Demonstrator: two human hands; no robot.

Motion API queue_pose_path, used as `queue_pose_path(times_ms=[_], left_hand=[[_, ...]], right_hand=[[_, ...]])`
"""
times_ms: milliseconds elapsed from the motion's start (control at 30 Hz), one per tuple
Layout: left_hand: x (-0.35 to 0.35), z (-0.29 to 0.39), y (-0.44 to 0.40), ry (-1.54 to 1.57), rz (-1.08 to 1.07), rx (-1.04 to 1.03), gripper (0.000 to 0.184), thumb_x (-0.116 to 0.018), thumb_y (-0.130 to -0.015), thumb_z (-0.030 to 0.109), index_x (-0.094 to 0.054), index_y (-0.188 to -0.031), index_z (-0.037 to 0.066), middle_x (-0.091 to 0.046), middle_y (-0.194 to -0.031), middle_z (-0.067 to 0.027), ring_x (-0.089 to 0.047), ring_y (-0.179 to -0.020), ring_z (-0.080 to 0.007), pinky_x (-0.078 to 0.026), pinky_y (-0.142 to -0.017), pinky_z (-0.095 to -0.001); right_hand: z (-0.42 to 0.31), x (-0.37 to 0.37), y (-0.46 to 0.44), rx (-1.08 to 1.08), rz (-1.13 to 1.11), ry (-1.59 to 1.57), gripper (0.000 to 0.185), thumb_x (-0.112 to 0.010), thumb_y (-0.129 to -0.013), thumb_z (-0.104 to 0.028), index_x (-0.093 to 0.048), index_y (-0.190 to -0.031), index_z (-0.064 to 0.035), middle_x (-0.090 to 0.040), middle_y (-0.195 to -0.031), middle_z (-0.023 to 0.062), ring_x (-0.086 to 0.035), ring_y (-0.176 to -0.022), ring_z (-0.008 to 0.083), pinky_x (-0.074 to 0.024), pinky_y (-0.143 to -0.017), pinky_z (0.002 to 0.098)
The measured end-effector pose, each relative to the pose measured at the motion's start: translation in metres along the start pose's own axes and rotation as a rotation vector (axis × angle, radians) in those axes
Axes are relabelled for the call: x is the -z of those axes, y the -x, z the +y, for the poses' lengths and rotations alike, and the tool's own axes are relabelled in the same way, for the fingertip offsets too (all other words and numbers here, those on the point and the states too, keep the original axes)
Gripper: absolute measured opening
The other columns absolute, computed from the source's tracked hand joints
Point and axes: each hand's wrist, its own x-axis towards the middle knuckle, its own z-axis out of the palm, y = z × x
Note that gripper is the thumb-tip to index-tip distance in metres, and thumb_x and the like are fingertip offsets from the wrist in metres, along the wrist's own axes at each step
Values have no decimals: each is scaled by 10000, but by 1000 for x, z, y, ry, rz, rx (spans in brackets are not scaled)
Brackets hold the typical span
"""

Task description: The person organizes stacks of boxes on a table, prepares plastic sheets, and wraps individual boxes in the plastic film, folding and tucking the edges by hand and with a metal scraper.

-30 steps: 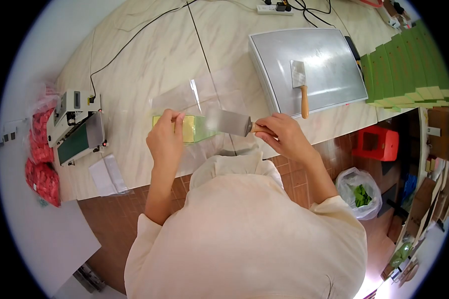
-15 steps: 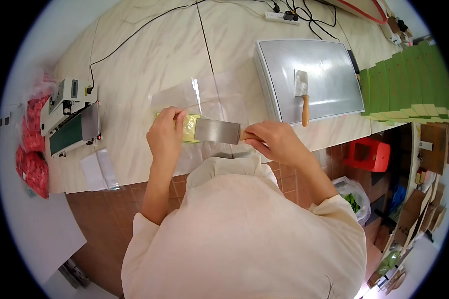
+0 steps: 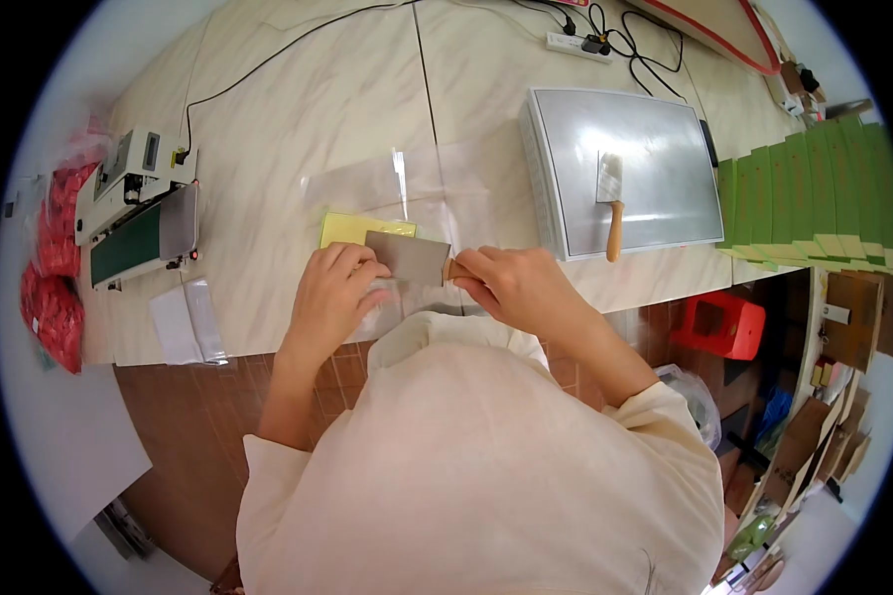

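My right hand is closed around the short wooden handle of a scraper. Its broad metal blade points left and overlaps the lower edge of a flat yellow packet. My left hand is at the blade's left end, just below the packet. Its fingers are bent, with the thumb apart from them; whether the fingertips press on the blade or the packet is hard to make out. Clear plastic sheeting lies beneath and behind the packet.
A silver metal box stands to the right, with a second wooden-handled scraper on top. Green boxes are stacked at far right. A machine and white plastic sleeves are at left. A power strip lies at the back.
The scraper has shifted left and tilted, lying nearer the packet's lower edge. My left hand has come down from the packet's left side to the blade's end, its thumb spread.
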Motion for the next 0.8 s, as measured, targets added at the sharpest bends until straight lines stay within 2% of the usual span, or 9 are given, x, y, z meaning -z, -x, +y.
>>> queue_pose_path(times_ms=[67,233,367,433,667,800], left_hand=[[1,-9,4,-10,-23,14,156,-741,-714,117,-646,-830,72,-590,-885,-33,-546,-893,-235,-413,-809,-371],[13,-25,-2,-69,82,-83,101,-721,-740,116,-645,-792,76,-579,-847,-25,-543,-856,-229,-408,-774,-356],[5,-32,-8,39,90,9,89,-702,-771,141,-637,-781,81,-575,-834,-27,-540,-841,-232,-403,-773,-358],[3,-31,-10,28,109,15,108,-692,-789,159,-623,-773,77,-574,-836,-24,-538,-847,-232,-396,-783,-365],[0,-32,-9,49,144,76,117,-697,-782,159,-613,-775,78,-574,-842,-20,-538,-864,-229,-391,-796,-362],[-4,-36,-10,68,157,41,89,-697,-771,137,-625,-770,84,-574,-849,-19,-542,-870,-221,-396,-799,-358]], right_hand=[[0,-1,-1,6,1,20,80,-645,-837,-148,-580,-874,-120,-583,-638,19,-581,-539,211,-426,-445,333],[1,-2,-4,71,29,17,87,-643,-861,-182,-586,-898,-127,-571,-630,14,-571,-533,206,-420,-438,337],[-6,4,-4,71,-18,87,92,-649,-857,-182,-590,-904,-130,-561,-629,10,-564,-531,200,-422,-444,334],[-9,6,-3,46,-35,47,96,-639,-857,-156,-576,-861,-82,-553,-646,54,-544,-546,267,-415,-470,370],[-2,17,12,39,-18,46,133,-681,-827,-173,-626,-896,-73,-617,-706,46,-584,-580,255,-445,-495,337],[-2,37,29,-66,2,0,152,-708,-799,-156,-651,-913,-73,-629,-710,41,-604,-587,227,-461,-508,317]])
